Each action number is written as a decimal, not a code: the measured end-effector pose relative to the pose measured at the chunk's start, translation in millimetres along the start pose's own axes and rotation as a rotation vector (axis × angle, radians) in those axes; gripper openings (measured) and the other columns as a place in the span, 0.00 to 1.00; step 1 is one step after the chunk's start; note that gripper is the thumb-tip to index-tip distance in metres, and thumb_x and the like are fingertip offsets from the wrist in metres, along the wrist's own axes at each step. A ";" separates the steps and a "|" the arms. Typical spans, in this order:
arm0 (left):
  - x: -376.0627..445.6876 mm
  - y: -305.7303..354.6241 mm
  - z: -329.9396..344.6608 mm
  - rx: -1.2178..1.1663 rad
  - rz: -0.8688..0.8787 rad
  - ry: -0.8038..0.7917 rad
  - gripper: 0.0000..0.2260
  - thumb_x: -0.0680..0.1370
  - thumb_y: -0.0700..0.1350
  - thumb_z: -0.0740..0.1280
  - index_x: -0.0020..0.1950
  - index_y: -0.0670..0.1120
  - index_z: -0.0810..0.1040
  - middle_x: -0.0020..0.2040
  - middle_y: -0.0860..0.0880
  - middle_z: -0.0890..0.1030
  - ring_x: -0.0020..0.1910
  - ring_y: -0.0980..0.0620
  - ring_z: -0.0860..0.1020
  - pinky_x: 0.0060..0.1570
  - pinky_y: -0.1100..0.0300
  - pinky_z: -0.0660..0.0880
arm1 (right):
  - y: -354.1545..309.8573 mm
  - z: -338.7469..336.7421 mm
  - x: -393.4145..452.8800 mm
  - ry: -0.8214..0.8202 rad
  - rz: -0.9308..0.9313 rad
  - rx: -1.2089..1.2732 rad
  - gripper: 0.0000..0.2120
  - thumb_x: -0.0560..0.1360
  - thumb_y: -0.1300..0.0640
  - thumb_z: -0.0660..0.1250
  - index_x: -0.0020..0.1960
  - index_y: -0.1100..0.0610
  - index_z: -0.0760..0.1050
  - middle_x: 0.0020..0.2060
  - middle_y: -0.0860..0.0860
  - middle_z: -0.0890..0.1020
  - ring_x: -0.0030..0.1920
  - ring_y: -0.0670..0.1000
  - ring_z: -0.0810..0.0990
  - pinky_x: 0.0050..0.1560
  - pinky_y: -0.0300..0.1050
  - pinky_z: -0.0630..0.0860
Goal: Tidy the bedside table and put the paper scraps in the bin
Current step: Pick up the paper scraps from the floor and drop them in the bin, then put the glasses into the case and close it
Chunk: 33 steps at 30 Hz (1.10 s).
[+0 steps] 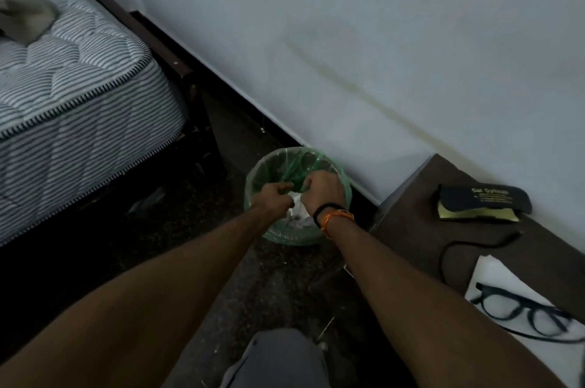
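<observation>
- While both arms reach toward twelve o'clock, the left hand (276,196) and right hand (321,190) hover over the bin (343,194), fingers curled; each seems to pinch the green bin liner (292,171).
- White paper scraps (297,216) lie inside the bin, on the floor against the wall.
- At four o'clock, the bedside table (411,239) holds a glasses case (484,202), a cable (468,246) and glasses (522,313) on white paper (500,277).
</observation>
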<state>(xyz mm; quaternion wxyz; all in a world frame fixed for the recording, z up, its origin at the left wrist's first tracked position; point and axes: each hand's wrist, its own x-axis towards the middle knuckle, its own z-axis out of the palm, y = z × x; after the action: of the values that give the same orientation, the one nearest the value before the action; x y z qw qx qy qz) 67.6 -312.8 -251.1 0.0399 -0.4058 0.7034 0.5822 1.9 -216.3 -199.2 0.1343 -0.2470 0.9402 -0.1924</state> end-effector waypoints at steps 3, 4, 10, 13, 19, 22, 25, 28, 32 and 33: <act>-6.4 6.2 0.7 0.044 -0.001 0.008 0.23 0.73 0.35 0.67 0.68 0.44 0.75 0.44 0.40 0.81 0.38 0.45 0.78 0.48 0.44 0.81 | 3.4 -20.4 -9.0 0.030 -0.033 0.039 0.07 0.69 0.67 0.64 0.41 0.64 0.81 0.42 0.59 0.83 0.44 0.60 0.80 0.43 0.52 0.80; -11.4 11.1 1.4 0.053 0.010 0.011 0.22 0.73 0.36 0.68 0.67 0.44 0.76 0.44 0.39 0.82 0.39 0.44 0.79 0.49 0.43 0.81 | 4.9 -29.0 -13.4 0.044 -0.041 0.042 0.07 0.69 0.67 0.64 0.41 0.64 0.81 0.42 0.59 0.83 0.44 0.60 0.80 0.44 0.53 0.80; -58.8 61.3 16.0 0.066 0.129 -0.050 0.08 0.75 0.35 0.66 0.52 0.38 0.80 0.42 0.39 0.82 0.41 0.43 0.81 0.48 0.44 0.82 | 20.7 -87.9 -50.6 0.150 -0.058 0.053 0.09 0.71 0.67 0.63 0.45 0.62 0.82 0.43 0.59 0.84 0.46 0.61 0.81 0.48 0.55 0.80; -93.9 91.9 28.3 0.140 0.230 -0.107 0.05 0.75 0.34 0.65 0.46 0.39 0.81 0.41 0.38 0.83 0.40 0.42 0.82 0.49 0.44 0.82 | 34.1 -120.0 -76.6 0.171 -0.051 0.046 0.09 0.72 0.66 0.62 0.46 0.62 0.80 0.44 0.59 0.83 0.47 0.62 0.80 0.48 0.57 0.79; -164.1 137.6 62.8 0.236 0.375 -0.216 0.06 0.74 0.33 0.65 0.41 0.40 0.80 0.33 0.41 0.80 0.29 0.49 0.79 0.30 0.59 0.77 | 71.5 -183.0 -139.3 0.245 -0.001 0.011 0.10 0.71 0.64 0.64 0.49 0.59 0.81 0.48 0.57 0.84 0.51 0.61 0.81 0.52 0.54 0.78; -198.8 151.3 79.4 0.248 0.428 -0.286 0.07 0.74 0.34 0.66 0.39 0.43 0.80 0.37 0.39 0.83 0.34 0.46 0.81 0.34 0.57 0.80 | 94.4 -210.9 -172.1 0.249 0.068 0.002 0.10 0.71 0.64 0.64 0.49 0.59 0.82 0.48 0.58 0.84 0.52 0.60 0.80 0.54 0.53 0.78; -226.8 161.7 94.8 0.218 0.451 -0.377 0.09 0.76 0.36 0.66 0.37 0.44 0.79 0.39 0.39 0.82 0.34 0.46 0.80 0.33 0.58 0.78 | 116.5 -237.1 -205.5 0.271 0.153 -0.003 0.11 0.71 0.64 0.64 0.49 0.56 0.82 0.50 0.56 0.84 0.53 0.59 0.81 0.56 0.51 0.78; -254.4 178.9 108.8 0.068 0.280 -0.586 0.13 0.80 0.38 0.57 0.38 0.40 0.75 0.32 0.43 0.80 0.26 0.50 0.75 0.27 0.66 0.71 | 134.5 -260.4 -240.3 0.294 0.238 0.007 0.05 0.70 0.58 0.69 0.45 0.54 0.82 0.48 0.55 0.84 0.52 0.59 0.81 0.54 0.49 0.79; -281.1 190.8 121.9 -0.056 0.135 -0.745 0.16 0.81 0.42 0.48 0.36 0.44 0.69 0.26 0.50 0.79 0.21 0.53 0.73 0.26 0.69 0.66 | 147.8 -282.7 -279.3 0.302 0.270 0.017 0.05 0.69 0.54 0.70 0.43 0.54 0.83 0.44 0.54 0.85 0.48 0.56 0.81 0.50 0.48 0.79; -286.1 190.6 124.3 -0.051 0.140 -0.760 0.18 0.81 0.42 0.49 0.35 0.44 0.71 0.26 0.50 0.79 0.21 0.52 0.73 0.26 0.69 0.67 | 150.7 -286.0 -286.8 0.307 0.279 0.014 0.06 0.69 0.58 0.67 0.42 0.55 0.83 0.44 0.54 0.85 0.48 0.57 0.82 0.50 0.49 0.80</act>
<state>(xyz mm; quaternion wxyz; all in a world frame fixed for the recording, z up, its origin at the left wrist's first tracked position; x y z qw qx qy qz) 89.0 -58.4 10.4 0.2479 -0.1128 0.6498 0.7096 81.9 137.4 36.0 0.0165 -0.0812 0.9734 -0.2138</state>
